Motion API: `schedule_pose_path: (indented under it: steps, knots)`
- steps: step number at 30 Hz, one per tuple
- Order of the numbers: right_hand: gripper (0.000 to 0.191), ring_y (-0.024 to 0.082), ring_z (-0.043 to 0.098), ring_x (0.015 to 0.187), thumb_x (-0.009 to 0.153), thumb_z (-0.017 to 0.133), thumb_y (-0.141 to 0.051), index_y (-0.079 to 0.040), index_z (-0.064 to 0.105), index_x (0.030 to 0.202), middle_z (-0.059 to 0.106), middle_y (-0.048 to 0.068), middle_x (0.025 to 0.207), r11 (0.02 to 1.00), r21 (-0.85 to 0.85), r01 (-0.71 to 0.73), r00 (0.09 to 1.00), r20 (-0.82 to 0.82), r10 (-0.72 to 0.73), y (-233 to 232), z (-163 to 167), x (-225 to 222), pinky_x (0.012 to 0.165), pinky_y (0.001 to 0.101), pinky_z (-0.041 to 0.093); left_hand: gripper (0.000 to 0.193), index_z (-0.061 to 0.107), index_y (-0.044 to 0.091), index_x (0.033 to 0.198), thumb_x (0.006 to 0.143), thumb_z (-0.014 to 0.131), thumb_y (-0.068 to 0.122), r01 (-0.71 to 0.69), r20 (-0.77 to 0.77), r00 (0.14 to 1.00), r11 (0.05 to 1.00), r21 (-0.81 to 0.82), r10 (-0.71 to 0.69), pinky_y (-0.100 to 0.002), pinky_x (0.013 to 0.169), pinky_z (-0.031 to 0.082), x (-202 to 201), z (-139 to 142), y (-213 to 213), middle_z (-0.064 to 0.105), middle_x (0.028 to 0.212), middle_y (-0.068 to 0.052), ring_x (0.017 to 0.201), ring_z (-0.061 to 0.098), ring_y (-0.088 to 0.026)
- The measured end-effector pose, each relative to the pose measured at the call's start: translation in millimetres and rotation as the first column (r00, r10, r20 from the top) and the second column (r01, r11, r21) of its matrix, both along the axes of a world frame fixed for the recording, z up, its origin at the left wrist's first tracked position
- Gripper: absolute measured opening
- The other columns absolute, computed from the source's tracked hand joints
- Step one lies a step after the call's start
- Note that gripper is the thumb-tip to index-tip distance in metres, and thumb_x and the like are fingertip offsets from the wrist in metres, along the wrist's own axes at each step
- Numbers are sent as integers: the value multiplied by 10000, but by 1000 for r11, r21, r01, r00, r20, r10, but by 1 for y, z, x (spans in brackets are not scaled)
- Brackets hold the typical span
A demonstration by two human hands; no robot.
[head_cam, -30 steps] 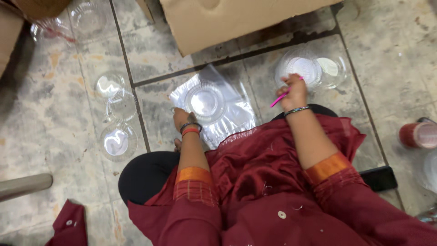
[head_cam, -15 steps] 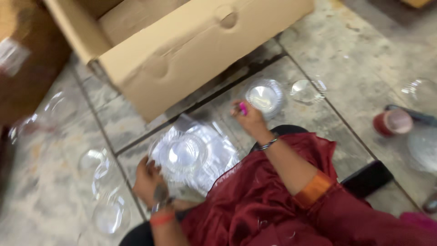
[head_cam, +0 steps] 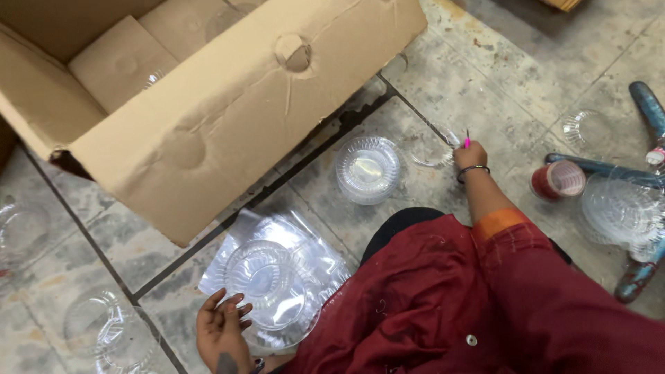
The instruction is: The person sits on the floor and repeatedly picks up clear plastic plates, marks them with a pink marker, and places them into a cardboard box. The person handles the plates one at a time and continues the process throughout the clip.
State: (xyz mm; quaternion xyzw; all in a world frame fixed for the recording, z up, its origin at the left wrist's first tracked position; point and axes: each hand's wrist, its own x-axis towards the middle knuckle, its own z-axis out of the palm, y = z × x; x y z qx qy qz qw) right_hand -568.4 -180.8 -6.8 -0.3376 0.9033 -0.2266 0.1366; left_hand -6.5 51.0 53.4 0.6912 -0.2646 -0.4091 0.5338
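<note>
My left hand [head_cam: 223, 331] rests with fingers spread on the edge of a stack of clear plastic plates [head_cam: 267, 287] lying on a clear plastic bag [head_cam: 315, 253] on the tiled floor. My right hand [head_cam: 470, 158] is closed around a small pink tool [head_cam: 467, 140], its tip at a single clear plate [head_cam: 429, 151]. A second stack of clear plates [head_cam: 367, 168] sits on the floor just left of that hand. My red garment [head_cam: 478, 298] fills the lower right.
A large open cardboard box [head_cam: 208, 104] lies at the upper left. More clear plates lie at lower left [head_cam: 104, 331], far left [head_cam: 21, 225] and right [head_cam: 620, 208]. A red tape roll [head_cam: 560, 180] and blue-painted bars [head_cam: 623, 173] are at the right.
The view swung right and down, and the box slid to the upper left. My right hand with the pink tool moved from the plate stack to the single plate beside it. My left hand stays on the bagged plates.
</note>
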Motion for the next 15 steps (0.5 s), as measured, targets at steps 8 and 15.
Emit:
schedule_pose_path:
  steps: [8,15]
  knots:
    - [105,201,697,743,903,771,-118,-51,694,929,737,74,851,706,-706,-54,991,50,126,-9,14,6,689,353,565,275,573,0,1301,1027,548,14,-73,-15,997,994,-87,72,-223,615,487,0,0,3,707,1008,-99,755,648,-128]
    - [162,177,561,622,942,748,-169,-69,687,1053,706,62,853,888,-458,-39,827,483,286,3,17,22,540,344,434,315,531,47,1334,1020,537,61,-121,-86,990,989,-87,114,-231,611,467,-13,20,-2,692,975,-58,744,634,-123]
